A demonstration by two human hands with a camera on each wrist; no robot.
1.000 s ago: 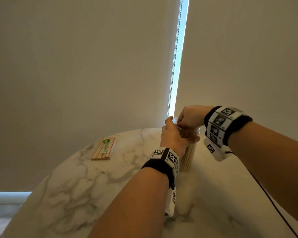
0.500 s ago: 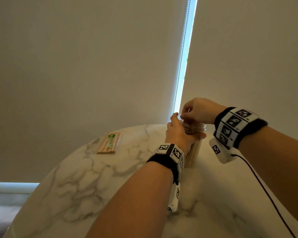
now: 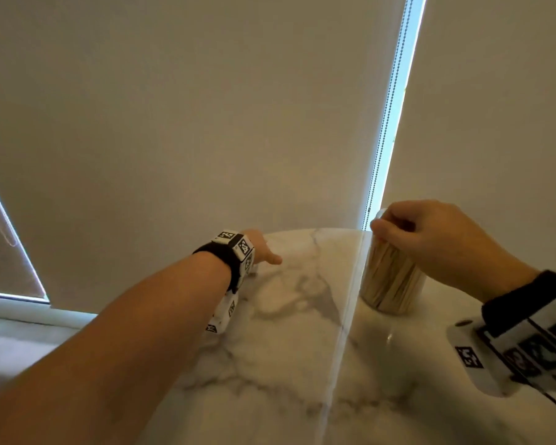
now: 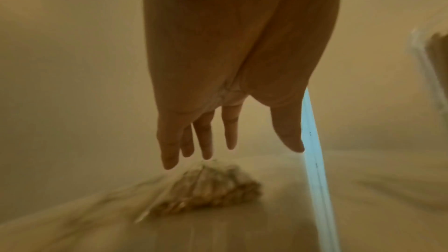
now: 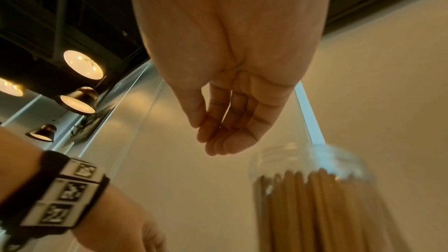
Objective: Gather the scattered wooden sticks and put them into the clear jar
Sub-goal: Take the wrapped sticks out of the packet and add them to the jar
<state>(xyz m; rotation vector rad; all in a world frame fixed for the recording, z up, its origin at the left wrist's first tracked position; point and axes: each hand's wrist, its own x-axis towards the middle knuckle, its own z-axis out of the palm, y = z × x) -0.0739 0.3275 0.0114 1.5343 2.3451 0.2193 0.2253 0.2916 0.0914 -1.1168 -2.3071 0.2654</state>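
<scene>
your left hand (image 4: pixel 232 76) is stretched out toward the far left of the marble table (image 3: pixel 286 358), fingers straight, spread apart and holding nothing, tips hovering just above a blurred heap that is probably the remaining wooden sticks (image 4: pixel 208 189); i judge the open spread is there to rake or pinch the lot in one go. in the head view your own wrist band (image 3: pixel 235 248) and hand cover that heap, so you cannot tell from there how many sticks are left or how they lie, and the left wrist view is too smeared to count them or to see any wrapper. further right, the clear jar (image 3: pixel 392 277) stands upright on the table, already packed with sticks standing on end. your right hand (image 3: pixel 430 232) sits at its mouth, fingers loosely curled together, empty in the wrist view; likely it is there to steady the jar. whether the fingertips (image 5: pixel 218 147) actually touch the rim is unclear, and the hand hides the jar's mouth in the head view.
</scene>
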